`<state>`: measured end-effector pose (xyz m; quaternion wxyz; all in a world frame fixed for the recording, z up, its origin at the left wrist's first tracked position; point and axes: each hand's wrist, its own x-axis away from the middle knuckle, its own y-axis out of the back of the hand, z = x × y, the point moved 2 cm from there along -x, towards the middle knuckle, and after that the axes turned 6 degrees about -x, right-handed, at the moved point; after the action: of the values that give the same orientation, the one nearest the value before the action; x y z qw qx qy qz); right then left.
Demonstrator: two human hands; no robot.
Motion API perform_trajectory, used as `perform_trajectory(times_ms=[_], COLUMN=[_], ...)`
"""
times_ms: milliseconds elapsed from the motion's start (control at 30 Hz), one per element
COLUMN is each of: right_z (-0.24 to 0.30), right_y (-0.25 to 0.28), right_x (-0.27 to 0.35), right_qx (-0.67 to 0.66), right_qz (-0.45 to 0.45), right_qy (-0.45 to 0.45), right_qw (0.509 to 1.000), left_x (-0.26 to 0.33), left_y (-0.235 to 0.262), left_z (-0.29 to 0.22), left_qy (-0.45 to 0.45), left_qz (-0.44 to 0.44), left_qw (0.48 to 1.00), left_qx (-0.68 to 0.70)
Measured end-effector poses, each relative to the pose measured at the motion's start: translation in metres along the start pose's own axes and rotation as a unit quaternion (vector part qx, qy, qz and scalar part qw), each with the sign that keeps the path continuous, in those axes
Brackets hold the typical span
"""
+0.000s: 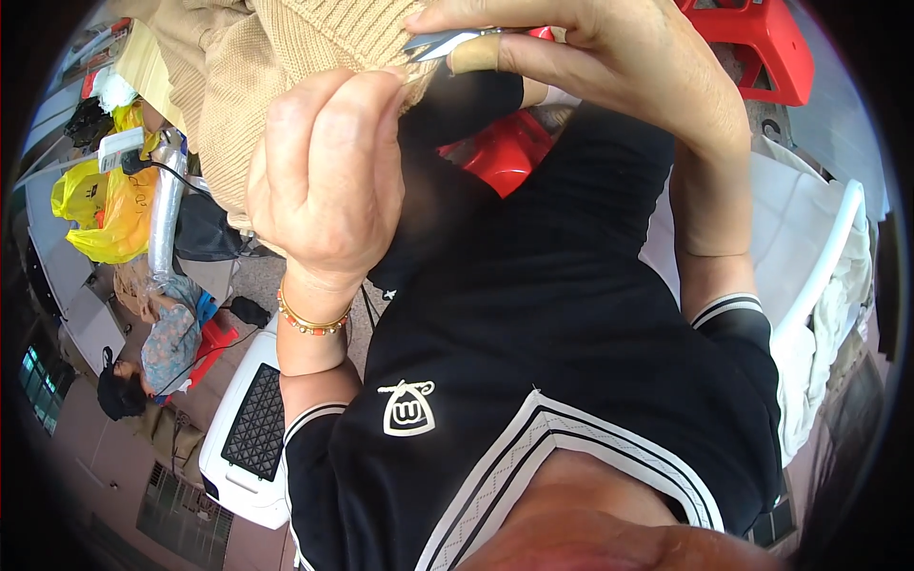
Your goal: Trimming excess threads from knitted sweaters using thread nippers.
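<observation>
A beige ribbed knit garment [233, 100] spreads over the upper left of the view. My left hand [333, 176], wearing a gold and coral beaded bracelet, is closed in a pinch on the garment's ribbed edge. In my right hand [619, 62] is a small pair of metal thread snips [452, 41], gripped between fingers and thumb. The blades point left, right by the pinched edge and my left fingertips. A tan wrap covers the tip of my right thumb. Whether a thread lies between the blades is too small to tell.
Red plastic stools [776, 48] stand at the upper right. A white-framed bin [809, 247] with pale cloth is on my right. Leftward are a white box with a black grille [249, 419], yellow plastic bags [114, 209], a clear-wrapped roll [168, 205] and a seated person [171, 338].
</observation>
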<state>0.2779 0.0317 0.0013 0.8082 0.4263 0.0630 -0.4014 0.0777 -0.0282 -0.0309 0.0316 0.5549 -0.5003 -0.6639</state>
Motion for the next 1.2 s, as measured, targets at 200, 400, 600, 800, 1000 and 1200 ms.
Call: perform_trajectory(times_ms=[200, 400, 600, 800, 1000, 1200], right_z=[-0.011, -0.013, -0.043, -0.053, -0.031, -0.031], right_y=[-0.011, -0.001, -0.041, -0.069, -0.081, -0.099], right_x=[0.008, 0.007, 0.011, 0.009, 0.0, -0.007], right_qx=[0.037, -0.117, -0.416, -0.354, -0.285, -0.281], right_qz=[-0.053, -0.044, -0.244, -0.216, -0.102, -0.17], right_qy=[0.078, -0.154, 0.059, 0.191, -0.13, -0.091], right_qw=[0.995, 0.98, 0.874, 0.89, 0.944, 0.94], left_x=[-0.003, -0.02, -0.027, -0.009, 0.008, 0.011], left_y=[0.001, 0.01, 0.02, 0.036, 0.03, 0.028], left_z=[-0.001, 0.009, 0.03, 0.056, 0.071, 0.077], left_qy=[-0.002, 0.16, 0.397, 0.422, 0.371, 0.35], left_qz=[0.008, 0.105, 0.169, 0.062, 0.077, 0.064], left_qw=[1.0, 0.975, 0.839, 0.833, 0.903, 0.912], left_qx=[0.002, 0.112, 0.332, 0.352, 0.2, 0.207])
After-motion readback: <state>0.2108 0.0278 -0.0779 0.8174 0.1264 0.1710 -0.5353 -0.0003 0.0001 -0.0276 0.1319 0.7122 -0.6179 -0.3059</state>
